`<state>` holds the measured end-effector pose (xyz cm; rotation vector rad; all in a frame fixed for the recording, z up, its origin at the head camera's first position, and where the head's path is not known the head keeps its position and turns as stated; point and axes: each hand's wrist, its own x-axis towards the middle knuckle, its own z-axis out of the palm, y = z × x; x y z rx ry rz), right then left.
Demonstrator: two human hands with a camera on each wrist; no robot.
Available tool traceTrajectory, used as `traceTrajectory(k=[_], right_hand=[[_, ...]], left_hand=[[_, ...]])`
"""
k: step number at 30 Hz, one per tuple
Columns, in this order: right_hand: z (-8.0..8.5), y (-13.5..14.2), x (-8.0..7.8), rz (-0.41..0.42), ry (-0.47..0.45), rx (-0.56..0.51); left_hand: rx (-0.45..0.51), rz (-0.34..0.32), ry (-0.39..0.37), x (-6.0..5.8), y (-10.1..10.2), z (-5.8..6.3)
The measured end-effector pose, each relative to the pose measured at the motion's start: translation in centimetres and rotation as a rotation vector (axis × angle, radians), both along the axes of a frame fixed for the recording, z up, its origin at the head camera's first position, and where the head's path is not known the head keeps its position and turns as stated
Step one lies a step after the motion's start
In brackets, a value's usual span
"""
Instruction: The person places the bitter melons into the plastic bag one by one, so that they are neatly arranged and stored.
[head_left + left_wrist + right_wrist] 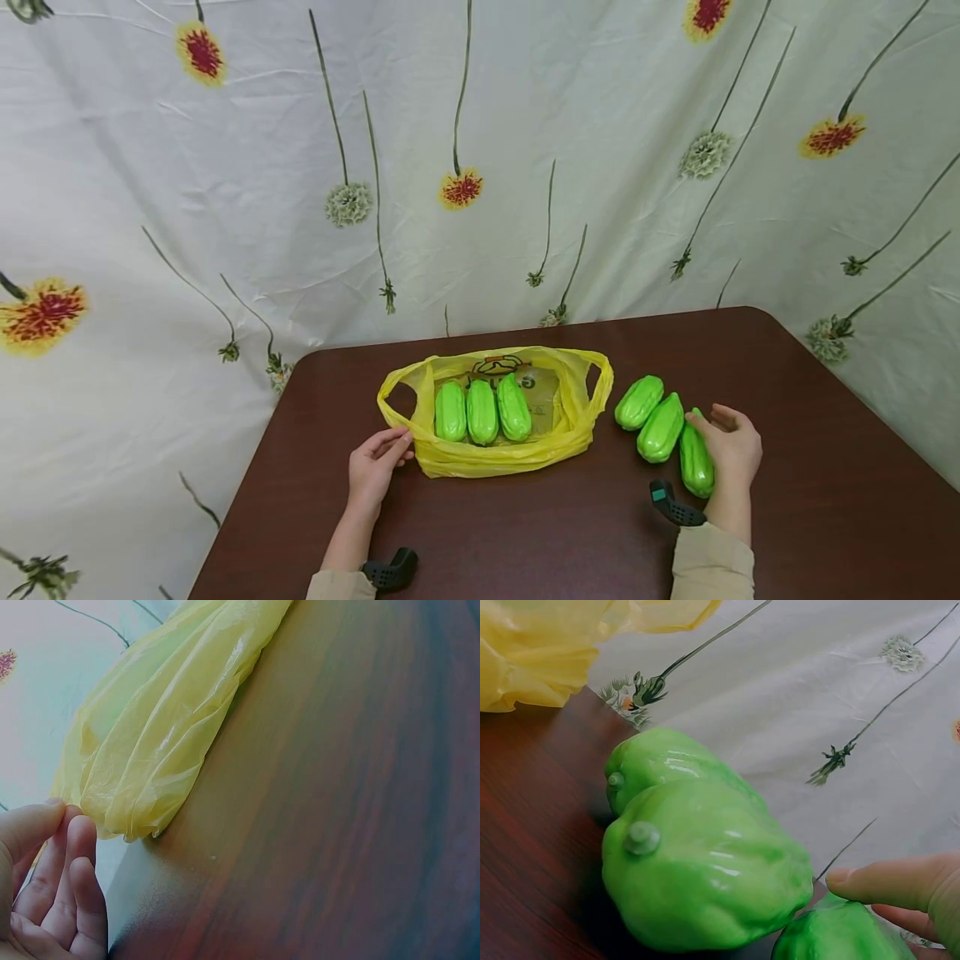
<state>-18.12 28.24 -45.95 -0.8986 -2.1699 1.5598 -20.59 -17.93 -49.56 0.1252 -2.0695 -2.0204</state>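
A yellow plastic bag [495,462] lies with its mouth open and both handles spread, three bright green, glossy, ribbed oblong fruits [482,412] side by side inside. My left hand [377,464] pinches the bag's left edge near the handle; the left wrist view shows thumb and forefinger meeting on the plastic [150,742]. Three more such fruits are to the right of the bag. My right hand [731,446] holds the nearest one [696,462] at its upper end, thumb over it and fingers on the far side. The other two [712,862] touch each other, stub stems showing.
The dark brown table [540,525] has rounded far corners. Close behind it hangs a pale cloth [420,125] printed with flowers. Dark devices are strapped to the left wrist [393,569] and right wrist [675,506].
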Motion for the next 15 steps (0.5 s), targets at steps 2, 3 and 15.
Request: traceTrajectory(k=[2, 3, 15], right_hand=[[-0.06, 0.0, 0.04, -0.006, -0.014, -0.013], [-0.08, 0.0, 0.06, -0.009, -0.021, -0.018], [-0.02, 0.07, 0.15, -0.071, -0.077, -0.037]], left_hand=[[-0.009, 0.015, -0.033, 0.01, 0.06, 0.12], [-0.011, 0.017, -0.047, 0.02, 0.08, 0.2], [-0.003, -0.003, -0.111, -0.05, -0.1, 0.64]])
